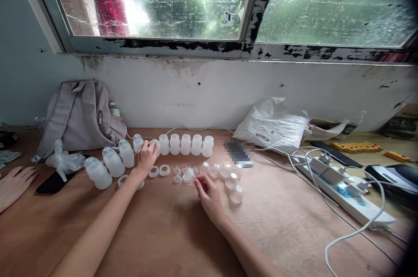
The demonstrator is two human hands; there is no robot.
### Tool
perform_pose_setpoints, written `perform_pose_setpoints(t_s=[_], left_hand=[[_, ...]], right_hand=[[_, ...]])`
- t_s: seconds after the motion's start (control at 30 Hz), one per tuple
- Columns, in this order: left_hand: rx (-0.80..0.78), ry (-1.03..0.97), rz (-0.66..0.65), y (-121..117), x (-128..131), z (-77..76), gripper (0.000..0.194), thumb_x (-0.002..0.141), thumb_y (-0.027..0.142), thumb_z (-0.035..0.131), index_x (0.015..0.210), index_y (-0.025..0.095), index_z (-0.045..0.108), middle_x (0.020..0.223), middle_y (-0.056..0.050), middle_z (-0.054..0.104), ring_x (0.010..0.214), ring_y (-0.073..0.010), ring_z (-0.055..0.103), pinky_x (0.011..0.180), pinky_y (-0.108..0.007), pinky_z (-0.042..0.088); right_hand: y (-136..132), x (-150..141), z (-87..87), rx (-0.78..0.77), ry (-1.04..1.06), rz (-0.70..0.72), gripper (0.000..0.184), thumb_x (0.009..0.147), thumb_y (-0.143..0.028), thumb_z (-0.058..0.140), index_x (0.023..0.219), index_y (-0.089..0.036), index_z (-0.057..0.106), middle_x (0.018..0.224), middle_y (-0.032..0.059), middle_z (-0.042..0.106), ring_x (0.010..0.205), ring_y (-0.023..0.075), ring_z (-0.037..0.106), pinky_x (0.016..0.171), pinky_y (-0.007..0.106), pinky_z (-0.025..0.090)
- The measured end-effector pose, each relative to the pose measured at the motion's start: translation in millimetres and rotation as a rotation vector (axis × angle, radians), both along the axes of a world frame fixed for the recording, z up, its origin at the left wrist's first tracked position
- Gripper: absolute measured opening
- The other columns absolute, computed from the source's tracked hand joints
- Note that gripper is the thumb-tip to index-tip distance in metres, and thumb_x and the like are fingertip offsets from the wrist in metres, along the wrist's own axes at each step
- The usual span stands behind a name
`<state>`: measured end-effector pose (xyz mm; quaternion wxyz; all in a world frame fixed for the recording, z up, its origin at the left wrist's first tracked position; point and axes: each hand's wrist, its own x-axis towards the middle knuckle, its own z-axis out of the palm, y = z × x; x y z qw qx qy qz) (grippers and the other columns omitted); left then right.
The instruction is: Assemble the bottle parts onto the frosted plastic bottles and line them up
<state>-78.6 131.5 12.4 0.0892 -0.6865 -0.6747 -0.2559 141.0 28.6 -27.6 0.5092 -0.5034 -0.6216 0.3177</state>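
My left hand reaches to the back row of small white plastic bottles and closes around one bottle at the row's left end. My right hand rests on the brown table, fingers curled, fingertips beside a small clear nipple piece; whether it grips it is unclear. White rings and clear caps lie between the hands. Capped bottles stand in a slanted line to the left.
A grey backpack leans on the wall at left. Another person's hand lies at the left edge beside a black phone. A white bag, a power strip with cables, and a blurred phone sit to the right.
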Motion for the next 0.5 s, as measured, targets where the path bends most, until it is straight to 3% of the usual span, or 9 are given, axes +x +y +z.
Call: perform_pose_setpoints(t_s=[0.1,0.17,0.23,0.37,0.5], left_hand=[[0.233,-0.059,-0.040,-22,2,-2.2,0.024,0.082,0.035,0.044,0.089,0.019,0.061,0.098,-0.011,0.048,0.093,-0.0249,0.051,0.070,-0.031,0.045],[0.448,-0.147,-0.138,-40,6,-6.0,0.018,0.079,0.032,0.051,0.088,0.020,0.061,0.101,-0.009,0.045,0.096,-0.0232,0.049,0.078,-0.033,0.044],[0.529,-0.240,-0.240,-58,13,-12.8,0.013,0.078,0.026,0.053,0.088,0.020,0.059,0.106,-0.008,0.043,0.097,-0.0217,0.048,0.082,-0.034,0.043],[0.398,-0.358,-0.412,-85,26,-34.0,0.008,0.080,0.021,0.049,0.087,0.021,0.053,0.112,-0.007,0.041,0.098,-0.0195,0.049,0.084,-0.035,0.044],[0.234,-0.356,-0.603,-93,29,-52.6,0.010,0.082,0.020,0.047,0.091,0.022,0.050,0.114,-0.007,0.043,0.103,-0.0201,0.048,0.088,-0.037,0.043]], right_hand=[[-1,0,1.3,-0.013,0.022,0.001,0.023,0.082,-0.041,0.044,0.076,-0.021,0.052,0.069,0.0009,0.055,0.054,0.0132,0.048,0.045,0.024,0.037],[-2,-1,1.1,-0.022,0.027,0.007,0.022,0.083,-0.041,0.044,0.077,-0.021,0.052,0.069,0.0012,0.055,0.053,0.0130,0.048,0.045,0.023,0.038],[-2,-1,0.5,-0.027,0.026,0.011,0.021,0.083,-0.040,0.044,0.078,-0.021,0.052,0.070,0.0013,0.055,0.053,0.0127,0.047,0.044,0.023,0.038],[-2,0,-0.7,-0.032,0.017,0.000,0.019,0.083,-0.038,0.044,0.079,-0.021,0.052,0.070,0.0009,0.054,0.052,0.0121,0.047,0.046,0.023,0.038],[1,2,-1.5,-0.046,0.013,-0.013,0.019,0.083,-0.039,0.045,0.081,-0.021,0.052,0.065,-0.0001,0.053,0.051,0.0125,0.047,0.046,0.024,0.037]])
